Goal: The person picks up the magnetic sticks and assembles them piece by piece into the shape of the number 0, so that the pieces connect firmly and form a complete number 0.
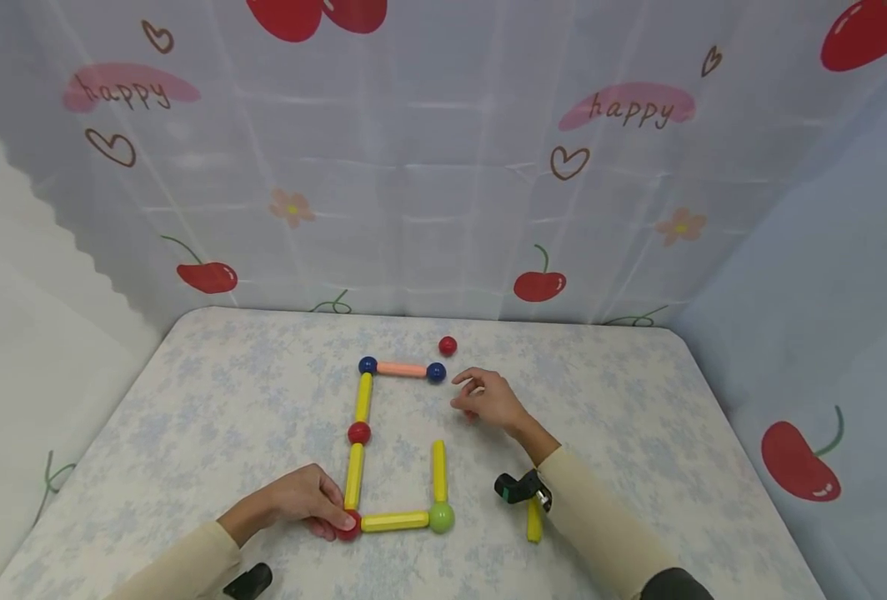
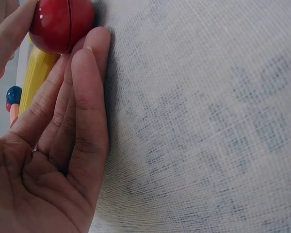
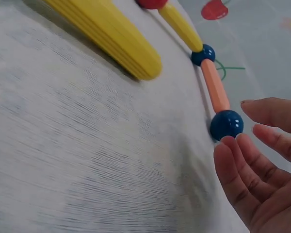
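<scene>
My left hand (image 1: 303, 498) pinches the lower red ball (image 2: 63, 24) between thumb and fingers, low on the table. That ball joins an upright yellow rod (image 1: 354, 477) and a sideways yellow rod (image 1: 394, 522). Further up the left side come another red ball (image 1: 358, 432), a second yellow rod (image 1: 364, 397) and a blue ball (image 1: 368, 365). An orange rod (image 1: 402, 369) links it to the right-hand blue ball (image 3: 227, 124). Just right of this ball, my right hand (image 1: 491, 400) hovers with loosely bent fingers, holding nothing; whether a fingertip touches the ball is unclear.
A green ball (image 1: 441, 517) ends the bottom row, with a yellow rod (image 1: 439, 472) rising from it. One loose red ball (image 1: 448, 346) lies near the back edge. Another yellow rod (image 1: 534, 521) is partly hidden by my right wrist camera (image 1: 517, 488). A curtain (image 1: 428, 208) hangs behind the table.
</scene>
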`<state>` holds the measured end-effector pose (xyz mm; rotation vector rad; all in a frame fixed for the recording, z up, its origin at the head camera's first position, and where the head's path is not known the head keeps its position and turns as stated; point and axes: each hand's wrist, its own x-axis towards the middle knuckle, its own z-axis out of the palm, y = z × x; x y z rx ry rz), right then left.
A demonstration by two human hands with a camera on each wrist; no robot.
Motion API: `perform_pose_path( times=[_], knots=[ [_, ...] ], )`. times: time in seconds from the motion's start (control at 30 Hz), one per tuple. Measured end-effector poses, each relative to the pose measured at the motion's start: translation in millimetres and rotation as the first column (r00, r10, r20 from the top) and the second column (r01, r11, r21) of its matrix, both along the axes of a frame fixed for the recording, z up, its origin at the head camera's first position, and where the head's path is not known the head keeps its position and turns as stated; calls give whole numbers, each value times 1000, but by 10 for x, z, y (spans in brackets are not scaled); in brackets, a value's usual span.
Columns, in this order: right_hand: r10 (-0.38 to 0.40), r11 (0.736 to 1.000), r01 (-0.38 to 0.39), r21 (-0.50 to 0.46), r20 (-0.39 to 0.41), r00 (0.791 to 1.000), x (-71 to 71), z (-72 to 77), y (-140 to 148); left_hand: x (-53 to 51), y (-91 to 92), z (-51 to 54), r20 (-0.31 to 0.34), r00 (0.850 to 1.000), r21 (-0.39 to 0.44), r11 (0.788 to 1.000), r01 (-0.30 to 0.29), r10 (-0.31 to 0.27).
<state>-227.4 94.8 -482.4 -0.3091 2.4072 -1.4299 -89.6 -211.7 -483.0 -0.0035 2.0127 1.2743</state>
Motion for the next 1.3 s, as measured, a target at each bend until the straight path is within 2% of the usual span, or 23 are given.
perform_pose_path(
  times=[0.37,0.5,0.6,0.7,0.9,1.07,1.3],
  knots=[
    [-85,996,88,29,-97,992,-581,85,-115,21,5,-20,-3,1000,-20,1000,-13,13],
    [-58,994,71,83,-147,987,-747,94,-137,25,19,-26,-4,1000,-6,1000,-14,14],
    [-8,992,26,124,-143,990,-833,75,-181,24,18,-26,-2,1000,-6,1000,-17,17],
    [15,988,5,156,-125,992,-891,32,-236,21,9,-27,-4,1000,-15,1000,-13,13],
    [-31,978,53,200,-113,993,-955,-57,-324,7,8,-15,-5,1000,-24,1000,-4,4],
    [-41,966,66,249,-105,994,-988,-82,-353,-1,13,-2,-2,1000,-29,1000,-8,8],
    [-52,967,75,244,-100,994,-1011,-129,-358,-2,9,4,3,1000,-16,1000,-9,9]
  ],
)
